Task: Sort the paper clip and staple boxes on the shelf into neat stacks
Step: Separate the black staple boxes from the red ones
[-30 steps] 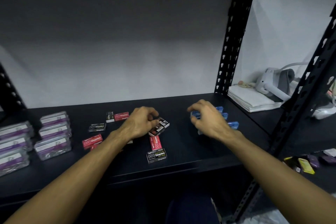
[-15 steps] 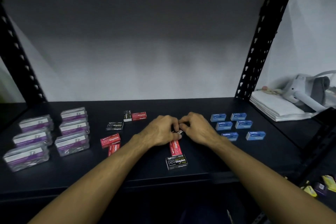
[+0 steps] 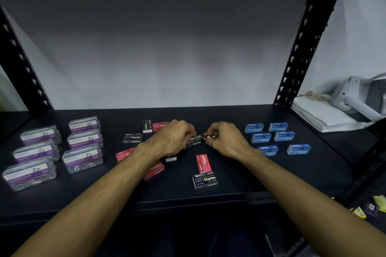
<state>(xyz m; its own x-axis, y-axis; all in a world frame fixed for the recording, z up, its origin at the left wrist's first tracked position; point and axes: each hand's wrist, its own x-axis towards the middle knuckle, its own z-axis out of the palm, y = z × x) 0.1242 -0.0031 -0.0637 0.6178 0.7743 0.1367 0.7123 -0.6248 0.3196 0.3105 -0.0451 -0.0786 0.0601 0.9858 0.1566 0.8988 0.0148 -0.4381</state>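
On the black shelf [image 3: 229, 196] my left hand [image 3: 173, 139] grips a black staple box [image 3: 194, 143] at mid-shelf. My right hand [image 3: 226, 139] pinches a small red-and-black staple box [image 3: 208, 136] right beside it; the two boxes touch end to end. Loose red staple boxes [image 3: 203, 162] and black staple boxes [image 3: 205, 180] lie around my hands. Several clear paper clip boxes [image 3: 83, 158] with purple labels sit in two rows at the left. Several blue staple boxes [image 3: 284, 136] lie spread at the right.
Black perforated uprights [image 3: 300, 44] frame the bay, one at each side. Past the right upright lie a folded white cloth [image 3: 325, 115] and a white device [image 3: 359, 98]. Small yellow and purple items [image 3: 369, 206] sit low on the right.
A second ago my right hand was at the blue boxes; it came left to meet my left hand. Since half a second ago the two hands have drawn slightly apart, each with a box.
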